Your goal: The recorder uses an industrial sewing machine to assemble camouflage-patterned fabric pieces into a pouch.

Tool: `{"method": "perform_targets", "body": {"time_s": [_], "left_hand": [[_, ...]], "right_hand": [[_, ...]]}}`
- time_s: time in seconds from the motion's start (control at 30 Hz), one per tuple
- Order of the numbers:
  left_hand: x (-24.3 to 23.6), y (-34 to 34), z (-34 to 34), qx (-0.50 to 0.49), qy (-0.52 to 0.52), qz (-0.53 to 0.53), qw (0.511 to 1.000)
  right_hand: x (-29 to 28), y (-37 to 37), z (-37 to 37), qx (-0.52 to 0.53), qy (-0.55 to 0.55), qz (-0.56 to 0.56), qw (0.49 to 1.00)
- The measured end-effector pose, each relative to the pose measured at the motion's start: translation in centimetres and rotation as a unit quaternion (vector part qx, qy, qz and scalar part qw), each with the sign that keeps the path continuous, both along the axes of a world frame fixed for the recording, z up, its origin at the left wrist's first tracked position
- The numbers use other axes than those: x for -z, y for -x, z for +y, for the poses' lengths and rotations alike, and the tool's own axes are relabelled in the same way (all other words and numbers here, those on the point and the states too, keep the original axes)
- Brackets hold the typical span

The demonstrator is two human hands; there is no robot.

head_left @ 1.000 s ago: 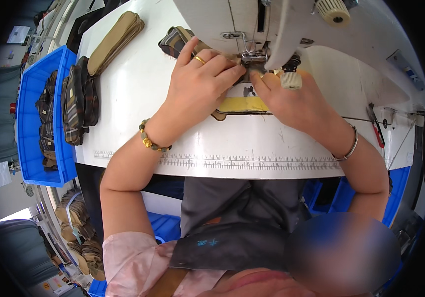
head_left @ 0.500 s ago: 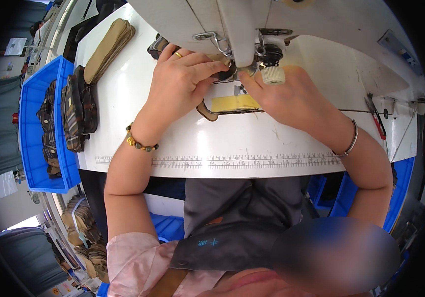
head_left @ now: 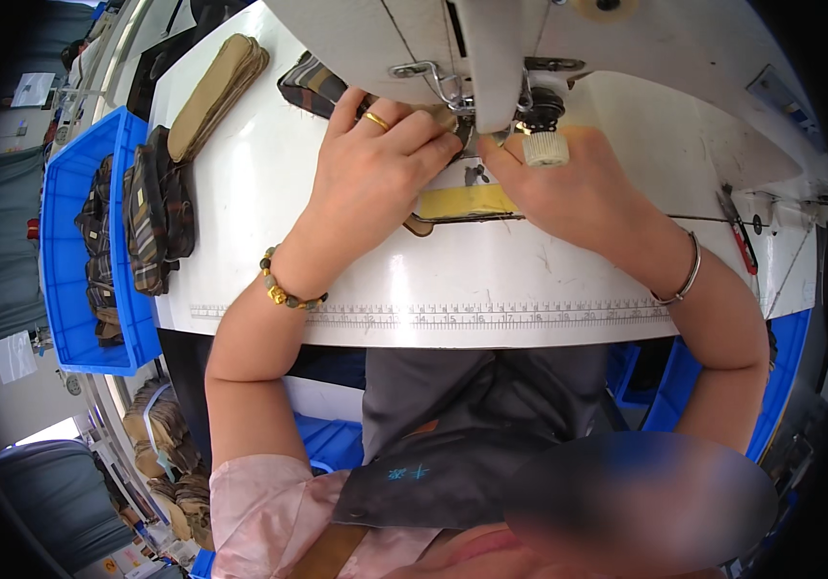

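My left hand (head_left: pixel 375 159), fingers bent, presses on a plaid fabric piece (head_left: pixel 312 85) beside the needle area of a white sewing machine (head_left: pixel 484 58). Part of the plaid sticks out beyond my fingers at the far left; the rest is under my hand and the machine head. My right hand (head_left: pixel 573 183) is at the other side of the needle area, thumb and index finger drawn together. A white ribbed knob (head_left: pixel 546 149) partly covers it, and what its fingertips hold is hidden. A yellow strip (head_left: pixel 467 201) and the tip of a tan curved piece (head_left: pixel 420 226) lie just nearer.
Tan sole-shaped pieces (head_left: pixel 219 96) are stacked at the far left of the white table (head_left: pixel 356 275). Plaid pieces (head_left: pixel 150 212) lie beside a blue bin (head_left: pixel 86 352) holding more plaid. Red-handled snips (head_left: pixel 744 241) lie at right. A printed ruler (head_left: pixel 452 316) runs along the front edge.
My left hand has shifted right, its fingers closer to the needle area. More of the plaid piece shows beyond it, and less of the tan curved piece. My right hand has barely moved.
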State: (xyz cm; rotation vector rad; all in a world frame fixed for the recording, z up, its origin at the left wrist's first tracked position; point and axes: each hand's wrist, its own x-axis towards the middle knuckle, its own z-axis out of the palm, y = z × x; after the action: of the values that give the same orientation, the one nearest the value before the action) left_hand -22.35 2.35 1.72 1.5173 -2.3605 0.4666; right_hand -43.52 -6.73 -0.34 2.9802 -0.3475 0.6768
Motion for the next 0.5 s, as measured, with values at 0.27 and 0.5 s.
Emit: {"method": "perform_targets", "body": {"time_s": [0.27, 0.5], "left_hand": [[1.0, 1.4, 0.6, 0.006, 0.055, -0.038, 0.998], [0.7, 1.3, 0.3, 0.019, 0.056, -0.034, 0.998]], "right_hand": [[0.6, -0.1, -0.5, 0.007, -0.019, -0.004, 1.0], [0.3, -0.1, -0.5, 0.008, -0.002, -0.019, 1.0]]}}
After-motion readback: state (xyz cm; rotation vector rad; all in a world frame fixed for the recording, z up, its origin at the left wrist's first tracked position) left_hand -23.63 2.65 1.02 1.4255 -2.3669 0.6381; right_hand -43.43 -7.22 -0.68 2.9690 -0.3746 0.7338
